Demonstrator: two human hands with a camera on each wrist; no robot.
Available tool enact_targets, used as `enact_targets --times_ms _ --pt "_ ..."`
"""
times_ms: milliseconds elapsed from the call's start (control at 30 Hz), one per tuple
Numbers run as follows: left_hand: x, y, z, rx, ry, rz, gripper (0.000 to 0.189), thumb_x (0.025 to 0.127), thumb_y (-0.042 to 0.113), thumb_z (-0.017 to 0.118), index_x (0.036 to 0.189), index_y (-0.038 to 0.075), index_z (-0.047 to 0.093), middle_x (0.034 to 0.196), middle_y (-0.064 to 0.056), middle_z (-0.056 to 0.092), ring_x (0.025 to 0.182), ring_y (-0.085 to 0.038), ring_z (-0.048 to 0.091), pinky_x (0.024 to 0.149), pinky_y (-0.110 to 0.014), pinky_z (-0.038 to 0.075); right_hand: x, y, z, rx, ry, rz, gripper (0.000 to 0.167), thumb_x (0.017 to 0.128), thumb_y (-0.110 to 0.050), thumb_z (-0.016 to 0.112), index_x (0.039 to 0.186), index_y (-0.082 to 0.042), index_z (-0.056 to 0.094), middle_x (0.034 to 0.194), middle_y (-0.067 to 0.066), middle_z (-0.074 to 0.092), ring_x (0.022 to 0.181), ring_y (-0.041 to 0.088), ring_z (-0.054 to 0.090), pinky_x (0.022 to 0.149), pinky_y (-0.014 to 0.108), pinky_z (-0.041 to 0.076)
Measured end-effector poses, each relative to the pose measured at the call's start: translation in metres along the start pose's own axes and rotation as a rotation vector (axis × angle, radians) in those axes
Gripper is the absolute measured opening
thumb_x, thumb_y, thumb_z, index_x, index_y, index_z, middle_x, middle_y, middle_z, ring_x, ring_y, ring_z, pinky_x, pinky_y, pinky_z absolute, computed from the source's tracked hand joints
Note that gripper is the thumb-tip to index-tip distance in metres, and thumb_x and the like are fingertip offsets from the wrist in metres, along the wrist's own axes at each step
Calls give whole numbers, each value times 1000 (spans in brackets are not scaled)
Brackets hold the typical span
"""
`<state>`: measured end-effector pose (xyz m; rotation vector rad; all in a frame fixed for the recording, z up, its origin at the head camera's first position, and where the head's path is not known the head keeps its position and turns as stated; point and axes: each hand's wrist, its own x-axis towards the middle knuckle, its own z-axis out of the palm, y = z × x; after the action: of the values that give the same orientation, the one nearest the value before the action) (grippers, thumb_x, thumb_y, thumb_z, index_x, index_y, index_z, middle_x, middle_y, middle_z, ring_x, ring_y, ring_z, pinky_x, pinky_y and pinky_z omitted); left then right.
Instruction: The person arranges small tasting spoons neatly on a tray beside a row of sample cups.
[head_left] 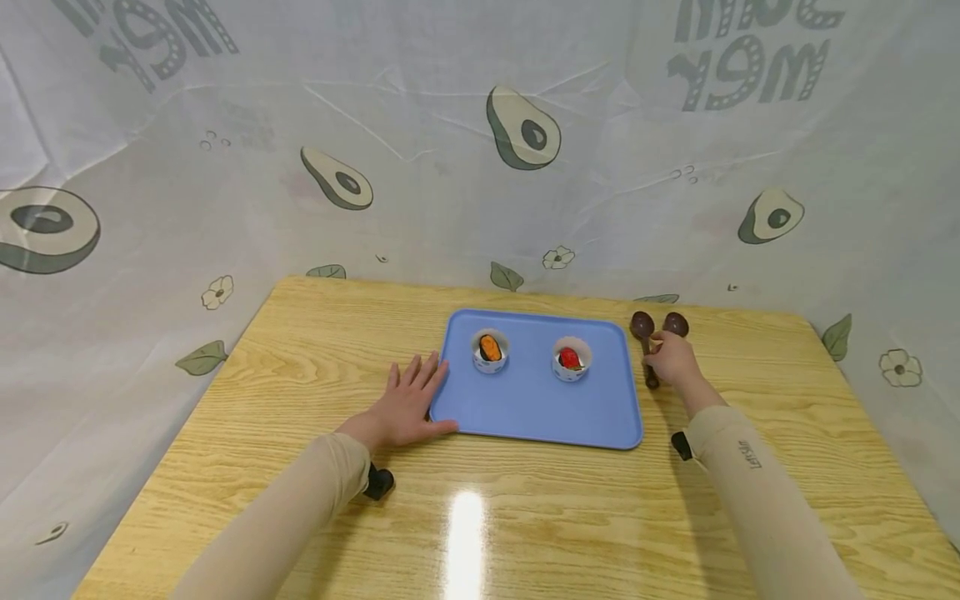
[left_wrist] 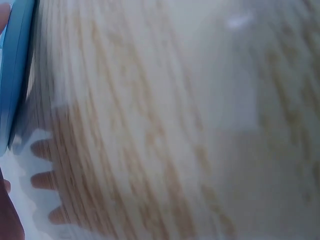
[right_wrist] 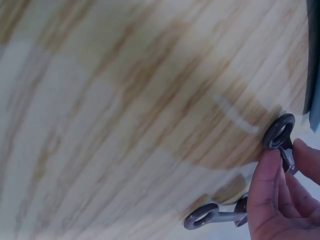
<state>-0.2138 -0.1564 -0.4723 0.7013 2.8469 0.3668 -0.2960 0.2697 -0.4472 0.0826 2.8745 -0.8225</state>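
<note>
A blue tray (head_left: 517, 408) lies on the wooden table. My left hand (head_left: 407, 407) is spread flat, its fingers and thumb against the tray's left edge. To the right of the tray are two dark brown spoons with ring-ended handles. My right hand (head_left: 672, 363) pinches the handle of the nearer-to-tray spoon (head_left: 642, 323) between thumb and fingers; its ring end (right_wrist: 278, 131) shows in the right wrist view. Beside it lies the other spoon (head_left: 676, 322), partly covered by that hand in the head view. The left wrist view catches only bits of fingers and the tray's edge.
On the tray stand two small white cups: the left cup (head_left: 491, 367) contains an orange-topped piece (head_left: 490, 347), the right cup (head_left: 568, 377) a red-topped piece (head_left: 570, 358). A white avocado-print cloth (head_left: 435, 208) hangs behind the table (head_left: 352, 333) and at its sides.
</note>
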Motion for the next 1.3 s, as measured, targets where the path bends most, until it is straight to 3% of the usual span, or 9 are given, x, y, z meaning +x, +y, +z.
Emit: enact_targets --times_ms 200,600,733,967,1033,1200,1300 --pt "1 1 -2 31 -43 -9 97 87 63 49 151 4 8 158 -18 2 144 -42 0 107 -67 2 -1 -2 -1 109 -20 44 51 87 -1 57 130 19 39 85 18 58 56 9 50 53 23 42" --pt "0 4 -8 61 -79 2 98 87 66 44 150 1 7 158 -16 2 144 -40 -1 107 -67 0 -4 -5 1 136 -21 61 45 87 -2 57 126 18 46 99 26 57 67 15 57 56 20 45" --pt "2 2 -4 62 -74 3 99 87 67 43 151 2 6 159 -14 1 144 -39 -3 108 -67 0 -3 -3 2 196 -41 88 45 88 -3 56 128 16 46 108 31 57 62 9 57 60 20 47" --pt "6 -2 3 82 -89 -13 98 87 69 41 151 6 2 159 -10 -4 145 -37 -7 109 -66 -2 -3 0 5 345 -78 141 47 91 -3 53 134 14 41 119 34 50 75 14 61 65 24 54" --pt "6 -2 4 82 -88 -10 98 87 69 41 151 6 2 159 -10 -3 145 -37 -6 108 -66 -2 -3 0 4 378 -93 150 47 92 -3 52 135 14 40 121 33 50 71 8 58 63 23 53" --pt "5 -2 3 73 -89 -13 98 87 68 42 151 6 2 159 -10 -3 145 -37 -6 108 -66 -2 -4 1 2 441 -120 161 50 92 -3 51 137 13 37 117 29 52 64 0 54 60 20 52" --pt "4 -2 1 72 -95 -15 97 87 67 42 151 6 1 159 -9 -4 145 -37 -6 109 -66 -2 -5 2 0 482 -128 163 51 91 -2 50 138 12 36 107 20 57 63 -1 54 59 19 52"
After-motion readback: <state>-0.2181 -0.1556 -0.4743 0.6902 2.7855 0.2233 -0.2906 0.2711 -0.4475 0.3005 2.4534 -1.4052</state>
